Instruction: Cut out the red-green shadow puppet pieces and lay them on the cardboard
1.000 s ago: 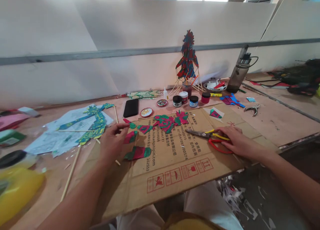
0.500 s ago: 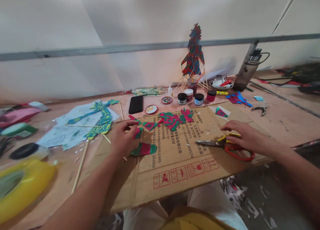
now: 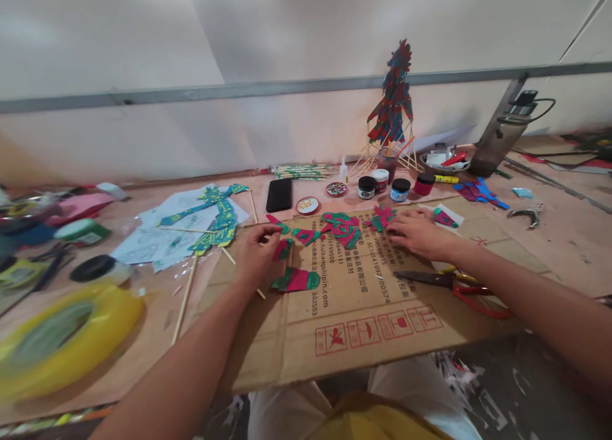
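Note:
My left hand [image 3: 257,252] rests over the left part of a cardboard sheet [image 3: 344,306], thumb and forefinger pinched at the green end of a narrow painted cutout [image 3: 277,224]. Below lie a pink-and-green cutout [image 3: 299,280] and another, partly covered by the hand. My right hand [image 3: 415,233] reaches over the cardboard with fingers extended, its fingertips at a spiky pink-and-green cutout [image 3: 382,217]. Between the hands are a larger cutout [image 3: 340,228] and a small tapered one [image 3: 306,236]. Scissors [image 3: 454,280] with red and yellow handles lie under my right wrist.
Paint jars [image 3: 400,189], a phone [image 3: 279,196] and a bead dish [image 3: 306,205] line the back. Behind them stand a painted figure on sticks [image 3: 393,99] and a bottle [image 3: 509,134]. Yellow tape [image 3: 119,312] lies left, pliers [image 3: 526,217] right.
My right hand has moved from above the scissors handles leftward and away from me, to the spiky cutout. My left hand stays by the narrow cutout. The view has turned slightly left.

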### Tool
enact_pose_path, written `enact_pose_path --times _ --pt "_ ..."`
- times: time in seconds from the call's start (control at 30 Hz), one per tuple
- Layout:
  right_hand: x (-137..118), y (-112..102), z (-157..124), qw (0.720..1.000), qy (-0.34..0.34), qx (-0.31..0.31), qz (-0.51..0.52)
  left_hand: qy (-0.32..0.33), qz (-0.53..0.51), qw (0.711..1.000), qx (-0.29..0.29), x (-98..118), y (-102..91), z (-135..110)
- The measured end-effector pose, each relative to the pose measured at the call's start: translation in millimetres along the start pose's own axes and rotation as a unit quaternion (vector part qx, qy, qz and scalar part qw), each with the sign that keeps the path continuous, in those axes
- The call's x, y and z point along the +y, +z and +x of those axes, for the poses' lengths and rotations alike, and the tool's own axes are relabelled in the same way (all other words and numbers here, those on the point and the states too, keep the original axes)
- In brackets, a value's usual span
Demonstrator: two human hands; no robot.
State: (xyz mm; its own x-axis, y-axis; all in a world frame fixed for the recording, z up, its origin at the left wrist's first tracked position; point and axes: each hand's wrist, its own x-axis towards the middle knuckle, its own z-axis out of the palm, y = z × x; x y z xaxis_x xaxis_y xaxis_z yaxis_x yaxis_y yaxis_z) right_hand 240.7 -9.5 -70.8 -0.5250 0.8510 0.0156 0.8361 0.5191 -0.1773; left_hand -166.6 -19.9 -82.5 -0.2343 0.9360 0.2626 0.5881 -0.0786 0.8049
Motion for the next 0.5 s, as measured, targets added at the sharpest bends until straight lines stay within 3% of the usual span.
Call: enact_pose_path --times 0.13,0.23,0.4,0.5 --pt "6.4 -7.3 -5.7 0.996 0.057 0.048 -0.042 0.008 0.003 1.000 -0.001 3.7 -1.1 -0.1" --pt "-7.2 -7.0 0.1 0.994 0.072 0.078 -0.029 0.014 -0.001 1.000 0.018 4.9 -5.2 3.7" --pt "-45.2 5.5 38.3 0.992 0.061 0.078 0.075 0.004 -0.023 0.998 0.061 -1.8 -15.6 13.6" --pt "-60.0 18.8 61.6 0.990 0.081 0.070 0.088 0.004 -0.038 0.995 0.090 -8.6 -19.5 18.5"
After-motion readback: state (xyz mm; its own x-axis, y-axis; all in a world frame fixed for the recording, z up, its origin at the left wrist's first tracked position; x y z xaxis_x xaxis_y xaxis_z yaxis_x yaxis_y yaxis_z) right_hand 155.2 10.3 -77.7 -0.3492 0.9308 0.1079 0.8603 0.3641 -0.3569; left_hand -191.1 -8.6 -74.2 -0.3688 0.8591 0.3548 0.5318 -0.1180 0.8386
